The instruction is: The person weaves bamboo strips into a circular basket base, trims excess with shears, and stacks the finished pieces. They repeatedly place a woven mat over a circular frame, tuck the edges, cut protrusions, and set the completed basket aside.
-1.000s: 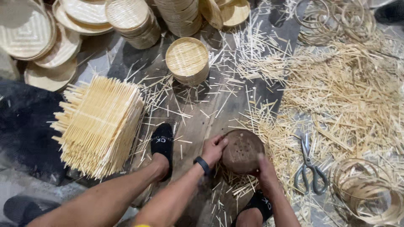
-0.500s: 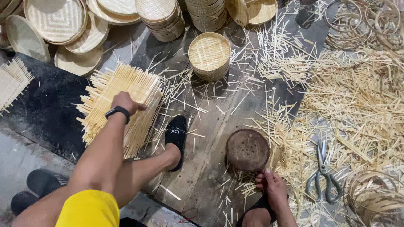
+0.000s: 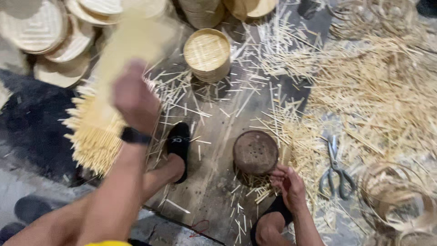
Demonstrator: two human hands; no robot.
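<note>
Head view, looking down on a floor littered with bamboo splints. Left hand [image 3: 134,98], at ten o'clock in the frame, is raised above the stacked bundle of splints [image 3: 93,136] and clenched around a woven bamboo mat [image 3: 129,43]; both hand and mat are motion-blurred, so the exact grip cannot be read. A black wristband [image 3: 135,135] sits on that wrist.

Right hand [image 3: 287,182], at five o'clock, is loosely curled with its fingertips touching the lower right edge of a dark round perforated block [image 3: 255,152] standing on the floor; whether it actually grips anything cannot be told.

A foot in a black slipper [image 3: 178,146] rests between the bundle and the block. Scissors [image 3: 334,171] lie just right of the right hand, at three to four o'clock. A round woven basket lid [image 3: 207,54] sits at twelve o'clock, with further woven trays [image 3: 32,27] stacked at eleven. Bamboo hoops [image 3: 396,200] lie at four o'clock, amid the loose splint heap [image 3: 378,100].
</note>
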